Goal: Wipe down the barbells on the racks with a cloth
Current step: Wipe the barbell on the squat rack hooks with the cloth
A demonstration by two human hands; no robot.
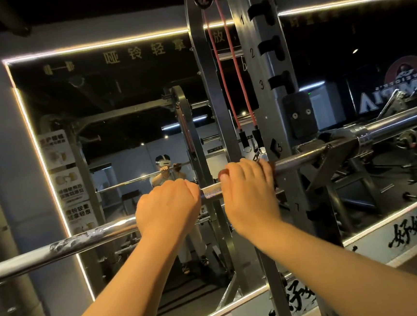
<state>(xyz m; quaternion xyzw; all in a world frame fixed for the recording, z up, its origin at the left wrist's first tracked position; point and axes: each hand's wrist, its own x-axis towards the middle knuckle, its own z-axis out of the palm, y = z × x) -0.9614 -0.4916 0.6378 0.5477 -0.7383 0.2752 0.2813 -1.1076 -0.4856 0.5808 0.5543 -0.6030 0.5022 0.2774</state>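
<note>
A steel barbell [210,191] runs from lower left to upper right and rests in the hook of the rack upright [276,96]. My left hand [167,208] grips the bar overhand left of the knurled section. My right hand [249,194] grips the bar just to the right of it, close to the upright, with a dark brown cloth [272,168] wrapped round the bar under its fingers; only the cloth's edge shows. The bar's sleeve [388,125] extends past the rack to the right.
A large wall mirror [123,115] with a lit frame stands behind the rack and reflects a person holding the bar. Red resistance bands [231,80] hang beside the upright. More gym equipment [370,176] shows low on the right in the mirror.
</note>
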